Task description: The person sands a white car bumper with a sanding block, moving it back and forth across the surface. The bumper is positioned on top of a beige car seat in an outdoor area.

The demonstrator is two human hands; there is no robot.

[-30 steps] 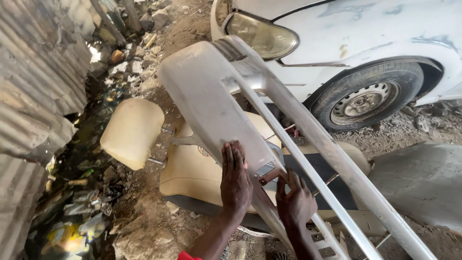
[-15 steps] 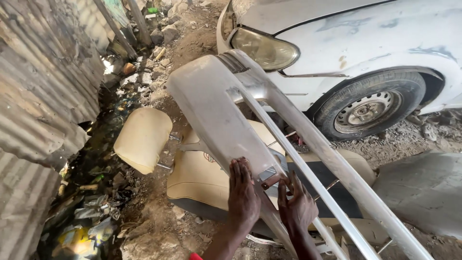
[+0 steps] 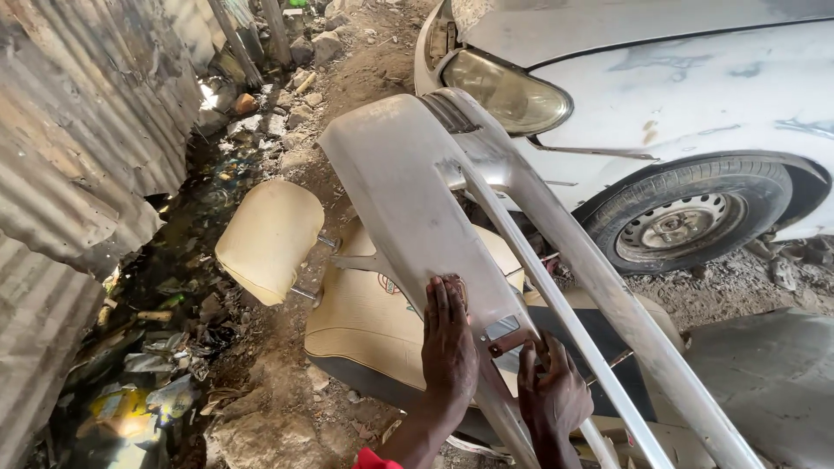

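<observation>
1. Head view: a grey bumper (image 3: 408, 200) leans tilted over a tan car seat (image 3: 365, 321), beside a white car (image 3: 695, 95).
2. Left hand (image 3: 447, 343) lies flat and open on the bumper's face, fingers straight, gripping nothing.
3. Right hand (image 3: 556, 395) curls closed around the bumper's lower bar.
4. Corrugated sheets (image 3: 78, 156) and litter (image 3: 130, 391) line the left side.

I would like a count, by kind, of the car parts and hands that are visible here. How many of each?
Detached bumpers: 1, the grey bumper
Car seats on the ground: 1, the tan seat with its headrest
Headlights: 1, the headlight
Wheels: 1, the wheel
Hands: 2, left hand flat on the bumper, right hand gripping its edge
Total: 6
</observation>
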